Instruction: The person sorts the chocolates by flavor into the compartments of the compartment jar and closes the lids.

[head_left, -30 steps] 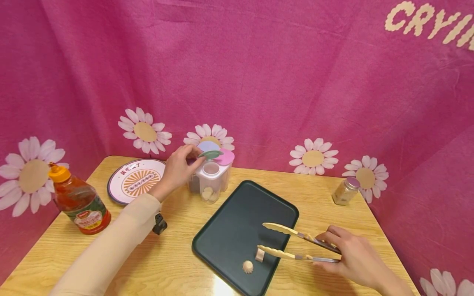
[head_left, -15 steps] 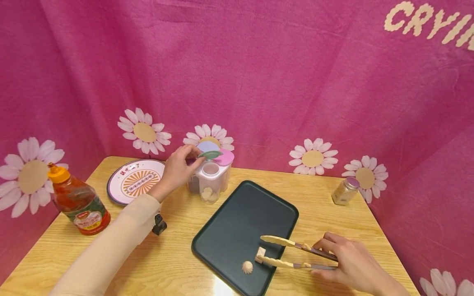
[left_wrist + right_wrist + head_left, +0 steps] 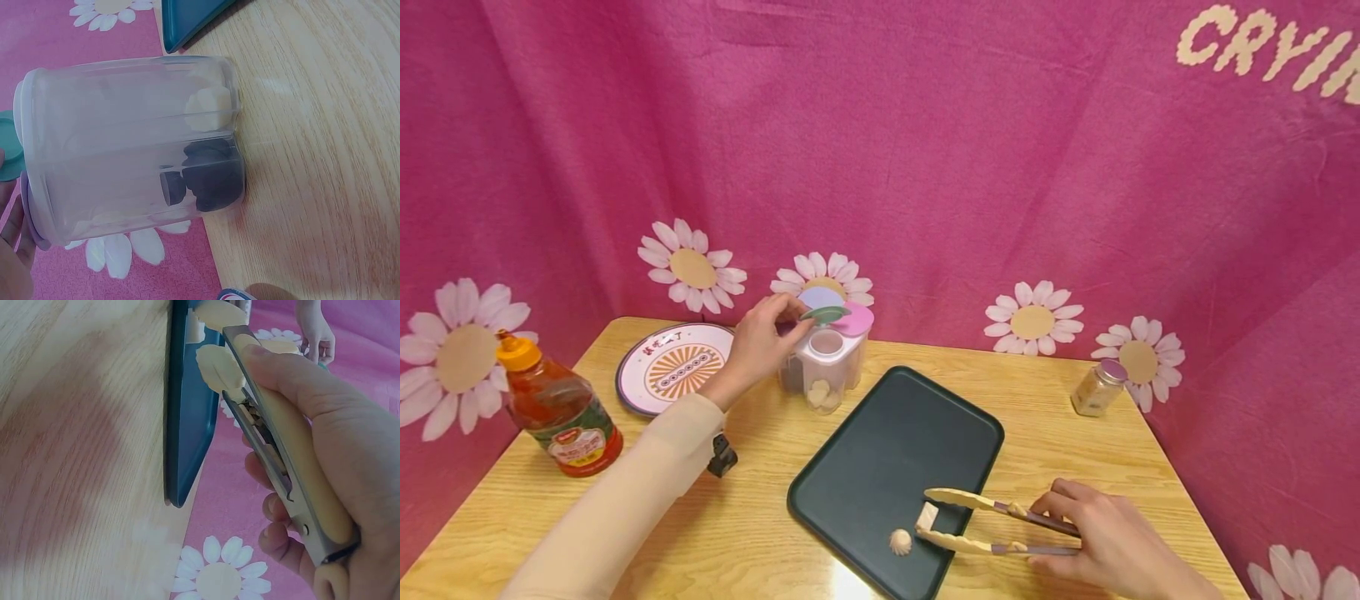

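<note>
My left hand (image 3: pixel 763 333) pinches the raised green flip lid (image 3: pixel 826 315) of a clear divided storage container (image 3: pixel 852 372). The round opening beneath that lid is uncovered. Through the container's wall (image 3: pixel 119 106) show pale pieces (image 3: pixel 212 107) and dark pieces (image 3: pixel 215 178) at the bottom. In my right hand (image 3: pixel 1108 537) I grip tongs (image 3: pixel 1037 521) with cream tips, spread apart. Their tips lie over the dark tray (image 3: pixel 895 442), either side of a small pinkish block (image 3: pixel 927 516). A swirled, shell-like piece (image 3: pixel 900 542) sits just left of the lower tip.
A patterned plate (image 3: pixel 636 379) lies left of the container, behind my left forearm. A red sauce bottle (image 3: pixel 576 433) with a yellow cap stands at far left. At the back right is a small glass jar (image 3: pixel 1097 390) with a purple lid. Pink cloth (image 3: pixel 925 167) hangs behind the table.
The tongs have come down and towards the front, their tips now closer together around the block. The block has turned slightly. My left hand and the lid have stayed put.
</note>
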